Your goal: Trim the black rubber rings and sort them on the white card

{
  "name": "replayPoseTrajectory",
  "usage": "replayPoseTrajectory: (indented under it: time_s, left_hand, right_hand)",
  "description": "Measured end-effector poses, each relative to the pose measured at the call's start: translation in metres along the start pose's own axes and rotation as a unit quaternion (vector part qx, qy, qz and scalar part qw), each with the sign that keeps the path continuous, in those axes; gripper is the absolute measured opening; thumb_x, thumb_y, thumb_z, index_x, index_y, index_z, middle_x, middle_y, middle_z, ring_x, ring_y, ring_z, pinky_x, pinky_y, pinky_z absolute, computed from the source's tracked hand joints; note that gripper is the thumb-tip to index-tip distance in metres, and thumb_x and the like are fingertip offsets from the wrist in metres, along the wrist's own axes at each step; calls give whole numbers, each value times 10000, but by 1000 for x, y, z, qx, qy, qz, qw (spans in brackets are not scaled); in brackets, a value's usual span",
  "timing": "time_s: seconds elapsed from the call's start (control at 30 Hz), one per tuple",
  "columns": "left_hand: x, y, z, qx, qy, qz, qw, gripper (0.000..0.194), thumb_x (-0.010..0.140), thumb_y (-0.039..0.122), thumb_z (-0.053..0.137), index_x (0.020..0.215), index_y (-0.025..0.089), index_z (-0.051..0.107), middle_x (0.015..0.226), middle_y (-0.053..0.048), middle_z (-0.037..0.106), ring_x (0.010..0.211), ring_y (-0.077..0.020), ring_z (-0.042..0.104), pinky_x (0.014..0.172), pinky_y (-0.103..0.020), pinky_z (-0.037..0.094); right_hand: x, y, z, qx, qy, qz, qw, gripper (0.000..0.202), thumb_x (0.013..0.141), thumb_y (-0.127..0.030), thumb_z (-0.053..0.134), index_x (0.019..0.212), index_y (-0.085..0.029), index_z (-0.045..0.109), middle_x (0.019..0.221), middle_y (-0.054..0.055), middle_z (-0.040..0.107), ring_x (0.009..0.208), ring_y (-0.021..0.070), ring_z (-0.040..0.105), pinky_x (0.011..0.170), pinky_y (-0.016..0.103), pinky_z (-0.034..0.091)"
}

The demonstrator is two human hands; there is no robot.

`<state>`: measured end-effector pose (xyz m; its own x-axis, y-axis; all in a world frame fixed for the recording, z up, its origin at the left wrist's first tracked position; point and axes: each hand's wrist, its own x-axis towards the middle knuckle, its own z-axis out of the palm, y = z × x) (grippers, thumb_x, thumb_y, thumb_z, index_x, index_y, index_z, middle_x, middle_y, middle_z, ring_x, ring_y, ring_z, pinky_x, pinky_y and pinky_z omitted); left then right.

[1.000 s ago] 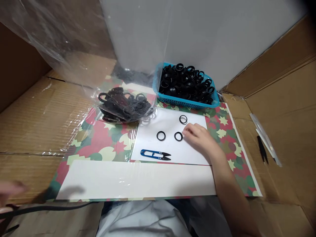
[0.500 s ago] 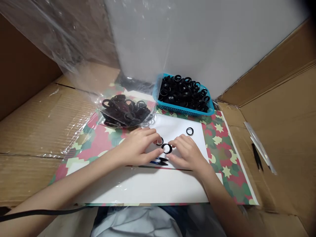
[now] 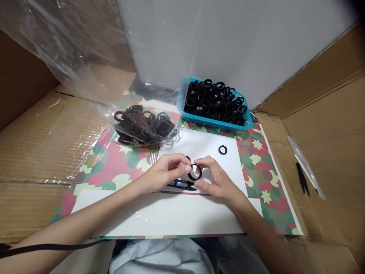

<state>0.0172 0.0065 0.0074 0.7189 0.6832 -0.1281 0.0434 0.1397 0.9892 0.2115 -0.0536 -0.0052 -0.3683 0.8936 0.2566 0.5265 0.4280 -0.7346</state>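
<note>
A black ring (image 3: 195,179) is held tilted up over the white sheet, its hole facing me. My left hand (image 3: 168,171) pinches its left edge between thumb and fingers. On the other side, my right hand (image 3: 215,179) has its index finger at the top and thumb at the lower right of the ring, closed around it. Blue-handled thread snips (image 3: 185,186) lie just below the ring, partly covered by my left hand. Behind the left fingertips a second black ring (image 3: 188,158) shows only in part. Another black ring (image 3: 219,150) lies flat farther right.
A blue basket (image 3: 211,123) heaped with black rings stands at the back. To its left, a clear plastic bag (image 3: 145,131) holds more black pieces. Black tweezers (image 3: 302,179) and a clear strip (image 3: 306,167) lie on cardboard at right. Cardboard walls (image 3: 327,125) enclose the sides.
The ring between my hands has been tilted up, and its hole looks wider now. My left fingers have drawn together on its edge. The view has shifted slightly.
</note>
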Motion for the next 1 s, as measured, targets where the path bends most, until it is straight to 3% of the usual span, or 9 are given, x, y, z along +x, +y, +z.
replayPoseTrajectory:
  time_s: [0.13,0.23,0.37,0.43,0.57,0.7,0.8,0.93,1.0]
  left_hand:
    - [-3,-4,4,-21,-11,-6,1000,275,836,405,541,829,131,556,749,-16,577,663,-111,510,605,-221,377]
    - [-6,-2,-2,120,-4,53,991,271,877,412,459,922,152,518,788,-20,568,706,-135,522,645,-250,395]
    - [-10,2,-12,491,-54,169,853,241,807,387,535,893,162,527,830,-40,565,751,-184,519,694,-314,362]
    - [-10,0,-13,575,-98,183,791,236,793,389,544,876,168,542,819,-41,561,740,-195,520,683,-330,345]
    - [-10,-7,-7,602,-125,184,767,169,807,336,537,868,179,542,804,-35,557,763,-199,521,668,-328,335]
    - [-11,-9,-5,579,-108,158,792,124,831,287,513,852,171,550,809,-34,560,738,-182,515,664,-313,338]
    - [-10,-6,-8,491,-82,112,860,178,810,332,545,861,163,568,796,-25,563,687,-154,497,637,-279,345]
    - [-8,-1,-9,212,-77,43,973,250,769,397,573,783,148,557,693,-1,533,637,-121,472,585,-228,358]
    - [-7,1,-7,54,-61,2,997,273,745,415,570,747,143,547,665,-2,523,625,-120,477,576,-226,368]
  right_hand:
    - [2,-3,0,-24,19,-33,999,292,861,-376,532,1112,-245,459,859,17,562,781,172,535,713,337,430]
    - [1,1,-2,2,60,-26,998,242,862,-386,535,1060,-251,502,810,6,558,749,166,541,694,327,431]
    - [-1,9,-8,70,108,2,992,275,855,-433,542,1064,-257,529,813,4,549,740,155,569,697,319,460]
    - [-2,12,-11,92,132,1,987,279,852,-441,543,1058,-253,539,820,6,548,714,147,577,687,318,471]
    - [-1,12,-12,104,150,-4,983,283,844,-457,546,1030,-244,556,807,6,547,692,146,585,664,315,483]
    - [-1,10,-11,93,159,-11,983,298,852,-479,521,1011,-231,563,791,6,552,674,144,582,652,312,490]
    - [-1,10,-11,76,182,-18,980,314,861,-496,492,1007,-226,560,785,11,555,681,150,584,632,311,491]
    - [-2,9,-10,31,254,-28,966,330,868,-517,460,1013,-235,551,761,14,550,680,168,576,622,332,476]
    - [-3,8,-10,8,282,-38,959,330,866,-521,457,1015,-239,543,741,14,545,669,177,562,624,349,461]
